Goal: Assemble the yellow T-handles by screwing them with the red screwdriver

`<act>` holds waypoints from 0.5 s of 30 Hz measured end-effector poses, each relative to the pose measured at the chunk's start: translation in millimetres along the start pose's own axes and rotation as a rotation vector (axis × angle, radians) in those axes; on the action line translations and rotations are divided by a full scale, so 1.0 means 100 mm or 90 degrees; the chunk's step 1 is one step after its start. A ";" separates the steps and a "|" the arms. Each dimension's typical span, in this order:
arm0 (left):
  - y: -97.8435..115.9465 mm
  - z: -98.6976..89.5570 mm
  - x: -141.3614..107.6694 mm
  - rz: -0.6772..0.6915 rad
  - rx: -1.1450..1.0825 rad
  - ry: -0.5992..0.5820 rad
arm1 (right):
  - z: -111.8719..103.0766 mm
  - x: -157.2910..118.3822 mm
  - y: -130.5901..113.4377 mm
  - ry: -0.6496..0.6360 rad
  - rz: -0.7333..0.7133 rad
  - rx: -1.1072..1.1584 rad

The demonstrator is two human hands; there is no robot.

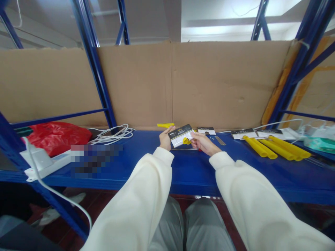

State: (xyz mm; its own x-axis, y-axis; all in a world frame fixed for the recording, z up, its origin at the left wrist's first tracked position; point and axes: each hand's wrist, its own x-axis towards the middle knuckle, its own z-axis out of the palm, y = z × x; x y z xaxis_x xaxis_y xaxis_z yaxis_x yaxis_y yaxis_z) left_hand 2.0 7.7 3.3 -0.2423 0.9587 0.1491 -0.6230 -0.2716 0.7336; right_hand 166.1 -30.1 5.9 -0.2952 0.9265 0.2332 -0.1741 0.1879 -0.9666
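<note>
A black-and-white printed card (180, 135) is held up slightly tilted between both hands, above the middle of the blue shelf. A round yellow piece (186, 141) shows at its lower right part, close to my right fingers. My left hand (165, 139) grips the card's left edge, thumb along the upper corner. My right hand (204, 142) pinches the right edge by the yellow piece; the fingertips are partly hidden. Just behind my left hand is a flat yellow piece (165, 125). Another black-and-white card (206, 131) lies beyond my right hand, near a small metal ruler-like strip (220, 140).
Several yellow tubes (281, 149) lie at the right, by more printed cards (244, 134). At the left are a red plastic bag (59, 136), a coiled white cable (115, 134) and a white power strip (56, 164). A cardboard panel (209, 83) stands behind the blue shelf (193, 174).
</note>
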 end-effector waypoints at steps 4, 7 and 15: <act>0.03 0.04 -0.05 -0.061 -0.017 -0.018 | 0.03 -0.02 -0.01 -0.026 0.002 0.001; 0.06 0.04 -0.05 -0.094 -0.032 -0.026 | 0.04 -0.03 -0.02 -0.039 -0.009 0.001; 0.06 0.02 0.02 -0.100 -0.074 -0.033 | 0.05 0.02 0.01 0.001 -0.063 -0.049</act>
State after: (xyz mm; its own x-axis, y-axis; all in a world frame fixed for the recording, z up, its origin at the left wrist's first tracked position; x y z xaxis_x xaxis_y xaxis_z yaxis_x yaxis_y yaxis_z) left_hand -0.9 8.6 9.3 -0.0990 0.9923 0.0750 -0.7325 -0.1237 0.6695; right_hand 160.6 -30.2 6.2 -0.2783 0.9029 0.3276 -0.1302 0.3025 -0.9442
